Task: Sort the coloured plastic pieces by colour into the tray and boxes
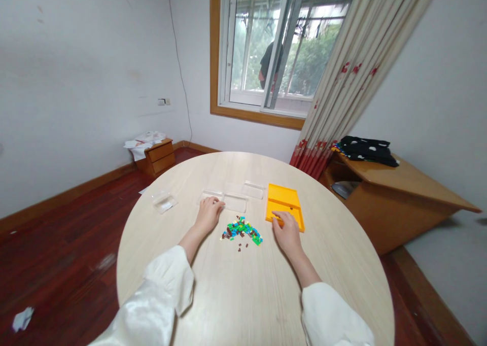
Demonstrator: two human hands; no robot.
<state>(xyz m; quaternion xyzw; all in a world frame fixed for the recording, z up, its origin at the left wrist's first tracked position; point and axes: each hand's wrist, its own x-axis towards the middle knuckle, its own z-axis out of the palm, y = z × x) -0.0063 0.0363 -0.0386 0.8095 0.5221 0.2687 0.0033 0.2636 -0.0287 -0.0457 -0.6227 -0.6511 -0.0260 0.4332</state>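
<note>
Small building bricks in green, blue, brown and pale yellow form a loose pile (241, 229) on the round table, with a few brown bricks (239, 249) lying apart in front. My left hand (208, 215) rests at the near edge of a clear plastic box (205, 194), its fingers bent together; what they hold, if anything, is hidden. Over the near left part of an open yellow plastic case (283, 194) is my right hand (288, 230), fingers apart, with nothing visible in them. A dark speck lies inside the case.
More clear plastic boxes stand on the table (243, 295): one box (235, 202) beside my left hand, another box (253, 189) behind it, and a lidded box (165, 202) at far left. A wooden cabinet (384, 204) leans at right. A person (271, 64) shows through the window.
</note>
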